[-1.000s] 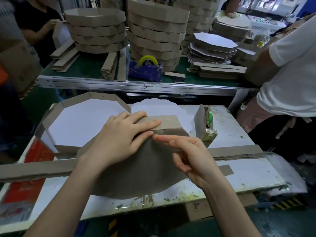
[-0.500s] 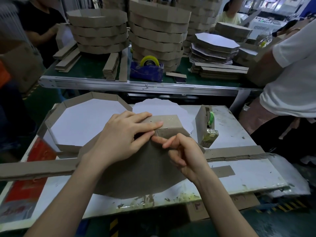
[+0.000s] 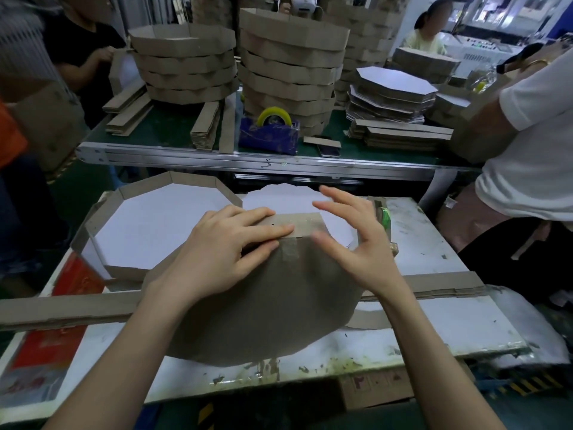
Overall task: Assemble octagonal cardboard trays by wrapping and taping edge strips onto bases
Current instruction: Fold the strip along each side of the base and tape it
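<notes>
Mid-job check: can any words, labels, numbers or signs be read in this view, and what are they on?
None can be read.
Red sheet: gold print, blurred.
Box under the table: red marks, blurred.
Rail: small black scribble, illegible.
Blue tape dispenser: pattern only, no legible words.
</notes>
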{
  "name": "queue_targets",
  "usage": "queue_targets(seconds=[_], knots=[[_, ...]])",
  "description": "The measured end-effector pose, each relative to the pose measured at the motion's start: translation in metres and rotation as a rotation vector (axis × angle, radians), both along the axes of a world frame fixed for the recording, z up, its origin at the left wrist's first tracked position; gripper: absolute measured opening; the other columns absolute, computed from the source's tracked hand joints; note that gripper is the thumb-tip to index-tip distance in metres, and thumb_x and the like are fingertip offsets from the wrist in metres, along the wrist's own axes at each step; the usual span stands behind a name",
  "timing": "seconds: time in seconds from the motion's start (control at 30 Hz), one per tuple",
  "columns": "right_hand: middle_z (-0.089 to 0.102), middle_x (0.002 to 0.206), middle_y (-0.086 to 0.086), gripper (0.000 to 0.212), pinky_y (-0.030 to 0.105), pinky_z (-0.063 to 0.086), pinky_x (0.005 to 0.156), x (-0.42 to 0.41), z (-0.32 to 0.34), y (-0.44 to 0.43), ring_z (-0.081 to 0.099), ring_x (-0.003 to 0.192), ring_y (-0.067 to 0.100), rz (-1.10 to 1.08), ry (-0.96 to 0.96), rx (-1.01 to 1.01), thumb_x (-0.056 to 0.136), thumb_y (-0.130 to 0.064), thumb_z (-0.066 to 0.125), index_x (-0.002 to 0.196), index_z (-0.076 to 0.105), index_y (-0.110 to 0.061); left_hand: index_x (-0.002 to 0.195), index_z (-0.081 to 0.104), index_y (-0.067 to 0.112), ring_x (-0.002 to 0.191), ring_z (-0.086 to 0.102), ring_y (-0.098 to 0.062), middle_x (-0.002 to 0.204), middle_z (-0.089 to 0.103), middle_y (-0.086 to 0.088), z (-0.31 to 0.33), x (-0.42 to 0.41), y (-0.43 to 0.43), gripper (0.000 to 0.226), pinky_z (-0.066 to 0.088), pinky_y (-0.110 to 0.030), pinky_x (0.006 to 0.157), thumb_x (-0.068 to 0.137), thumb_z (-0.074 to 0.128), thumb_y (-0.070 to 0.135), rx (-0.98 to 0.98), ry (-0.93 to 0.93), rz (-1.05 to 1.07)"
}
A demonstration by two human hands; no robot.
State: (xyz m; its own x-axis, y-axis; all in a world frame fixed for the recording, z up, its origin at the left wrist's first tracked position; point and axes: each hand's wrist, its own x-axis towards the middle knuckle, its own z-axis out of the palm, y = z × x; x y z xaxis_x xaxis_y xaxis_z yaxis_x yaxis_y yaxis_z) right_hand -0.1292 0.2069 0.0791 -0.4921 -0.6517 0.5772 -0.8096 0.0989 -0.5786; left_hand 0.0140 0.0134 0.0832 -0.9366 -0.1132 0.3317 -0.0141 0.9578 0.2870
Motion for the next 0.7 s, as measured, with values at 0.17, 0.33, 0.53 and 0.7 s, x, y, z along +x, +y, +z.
queue_targets(seconds=[0.17, 0.33, 0.53, 0.7], knots=[[0.060, 0.136, -0.009, 0.051, 0.036, 0.039, 0.112, -0.013, 0.011, -0.010, 0.049, 0.132, 0.005, 0.174, -0.189, 0.241, 0.079, -0.029, 0.082, 0.127, 0.065, -0.027, 0.133, 0.051, 0.049, 0.112, 0.055, -0.022, 0.136, 0.057, 0.005, 0.000, 0.002, 0.001, 0.043, 0.045, -0.042, 0.086, 0.096, 0.030, 0.052, -0.016, 0.006, -0.021], [0.058, 0.139, -0.004, 0.042, 0.038, 0.043, 0.111, -0.023, 0.009, -0.007, 0.050, 0.133, 0.005, 0.301, -0.304, 0.284, 0.082, -0.011, 0.080, 0.120, 0.068, -0.024, 0.133, 0.050, 0.050, 0.112, 0.055, -0.023, 0.137, 0.057, 0.006, 0.003, 0.004, 0.003, 0.044, 0.044, -0.042, 0.087, 0.094, 0.029, 0.053, 0.008, -0.014, -0.008], [0.060, 0.132, -0.008, 0.046, 0.035, 0.043, 0.111, -0.029, 0.005, -0.004, 0.054, 0.128, 0.008, 0.307, -0.333, 0.270, 0.081, -0.014, 0.080, 0.121, 0.065, -0.031, 0.132, 0.043, 0.053, 0.114, 0.055, -0.023, 0.137, 0.057, 0.005, 0.003, 0.003, 0.002, 0.041, 0.044, -0.042, 0.088, 0.094, 0.029, 0.053, 0.030, -0.013, -0.026], [0.063, 0.126, -0.004, 0.042, 0.028, 0.042, 0.107, -0.029, -0.002, -0.005, 0.056, 0.124, 0.009, 0.308, -0.331, 0.182, 0.078, -0.017, 0.080, 0.118, 0.069, -0.023, 0.124, 0.049, 0.056, 0.115, 0.053, -0.017, 0.135, 0.058, 0.009, 0.003, 0.003, 0.004, 0.035, 0.045, -0.046, 0.093, 0.091, 0.041, 0.052, 0.169, 0.045, -0.027]])
